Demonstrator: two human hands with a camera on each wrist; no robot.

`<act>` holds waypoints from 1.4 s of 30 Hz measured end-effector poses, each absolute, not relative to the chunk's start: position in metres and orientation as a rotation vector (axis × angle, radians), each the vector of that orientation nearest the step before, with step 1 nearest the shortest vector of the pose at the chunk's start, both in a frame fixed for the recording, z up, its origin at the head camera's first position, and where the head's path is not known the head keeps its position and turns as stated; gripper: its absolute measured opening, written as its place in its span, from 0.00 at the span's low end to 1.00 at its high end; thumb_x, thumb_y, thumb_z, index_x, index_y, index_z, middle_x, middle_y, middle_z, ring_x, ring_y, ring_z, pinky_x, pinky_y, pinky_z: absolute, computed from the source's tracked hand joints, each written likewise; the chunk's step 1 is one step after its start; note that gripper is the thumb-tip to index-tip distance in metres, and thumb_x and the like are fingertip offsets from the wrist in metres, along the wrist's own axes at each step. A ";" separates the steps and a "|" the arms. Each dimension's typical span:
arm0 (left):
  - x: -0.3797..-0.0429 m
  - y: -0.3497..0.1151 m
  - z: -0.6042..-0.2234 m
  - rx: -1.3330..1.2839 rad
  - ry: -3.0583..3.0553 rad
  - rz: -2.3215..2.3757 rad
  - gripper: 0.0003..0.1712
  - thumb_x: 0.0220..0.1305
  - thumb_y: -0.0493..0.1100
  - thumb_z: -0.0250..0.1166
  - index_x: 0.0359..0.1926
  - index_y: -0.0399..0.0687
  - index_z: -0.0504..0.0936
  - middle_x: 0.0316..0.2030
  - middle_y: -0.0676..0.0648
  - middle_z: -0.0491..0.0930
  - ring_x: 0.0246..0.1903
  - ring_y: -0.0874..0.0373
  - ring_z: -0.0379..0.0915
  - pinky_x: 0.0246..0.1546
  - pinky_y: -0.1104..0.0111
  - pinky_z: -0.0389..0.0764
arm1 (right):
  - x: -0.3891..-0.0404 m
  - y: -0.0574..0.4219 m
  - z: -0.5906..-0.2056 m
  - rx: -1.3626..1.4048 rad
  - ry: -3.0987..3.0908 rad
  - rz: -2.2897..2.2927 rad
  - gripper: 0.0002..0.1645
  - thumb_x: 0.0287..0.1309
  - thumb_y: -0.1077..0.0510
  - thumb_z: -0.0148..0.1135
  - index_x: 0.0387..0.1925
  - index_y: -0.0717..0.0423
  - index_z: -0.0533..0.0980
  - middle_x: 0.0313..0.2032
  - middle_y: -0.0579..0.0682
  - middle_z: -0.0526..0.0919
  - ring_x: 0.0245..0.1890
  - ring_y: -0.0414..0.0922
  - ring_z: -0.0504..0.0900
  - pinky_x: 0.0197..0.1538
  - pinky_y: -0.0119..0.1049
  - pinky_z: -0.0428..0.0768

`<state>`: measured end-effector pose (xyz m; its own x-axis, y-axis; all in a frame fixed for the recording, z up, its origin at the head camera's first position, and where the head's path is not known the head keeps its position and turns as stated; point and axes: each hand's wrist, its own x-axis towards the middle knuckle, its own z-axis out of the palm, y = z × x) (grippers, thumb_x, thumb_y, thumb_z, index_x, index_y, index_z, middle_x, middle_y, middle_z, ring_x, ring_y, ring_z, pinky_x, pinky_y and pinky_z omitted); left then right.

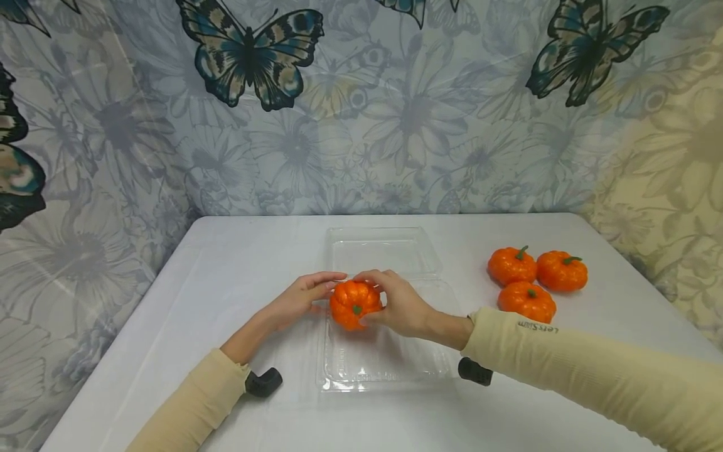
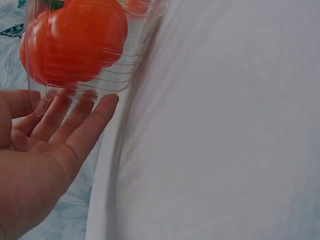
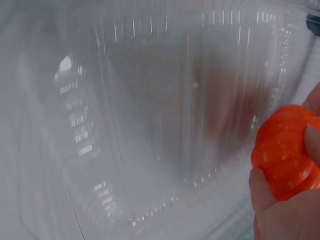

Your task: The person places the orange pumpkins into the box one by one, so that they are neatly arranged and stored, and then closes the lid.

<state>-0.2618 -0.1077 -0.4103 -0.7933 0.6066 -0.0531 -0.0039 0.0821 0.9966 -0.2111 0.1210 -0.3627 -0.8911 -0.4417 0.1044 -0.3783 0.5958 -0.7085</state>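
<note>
In the head view my right hand (image 1: pixel 403 304) holds a small glossy orange pumpkin (image 1: pixel 354 302) with a green stem over the left part of a clear plastic clamshell box (image 1: pixel 390 376). The right wrist view has thumb and fingers around the pumpkin (image 3: pixel 282 150) above the box's ribbed floor (image 3: pixel 150 125). My left hand (image 1: pixel 296 301) is at the box's left side, close to the pumpkin. In the left wrist view, the fairly straight fingers of my left hand (image 2: pixel 55 145) touch the clear wall (image 2: pixel 117 77), and the pumpkin (image 2: pixel 80 45) shows through it.
Several things lie on the white table (image 1: pixel 254 238). Three more orange pumpkins are grouped on the right: one at the left (image 1: pixel 511 266), one at the right (image 1: pixel 562 271) and one in front (image 1: pixel 528 301). The box's lid (image 1: pixel 378 251) lies folded back. Behind stands butterfly-patterned cloth (image 1: pixel 361 144).
</note>
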 end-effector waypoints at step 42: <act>-0.265 -0.108 -0.409 0.535 1.907 1.795 0.25 0.75 0.42 0.47 0.67 0.33 0.62 0.62 0.36 0.68 0.58 0.42 0.67 0.50 0.54 0.75 | -0.215 0.129 -0.366 -0.505 2.660 -1.205 0.34 0.50 0.63 0.71 0.59 0.60 0.69 0.46 0.56 0.75 0.46 0.55 0.76 0.47 0.43 0.79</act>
<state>-0.2647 -0.1085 -0.4087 -0.8160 0.5740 -0.0680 -0.0332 0.0710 0.9969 -0.2153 0.1287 -0.3663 -0.9266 -0.3753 -0.0215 -0.2313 0.6142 -0.7545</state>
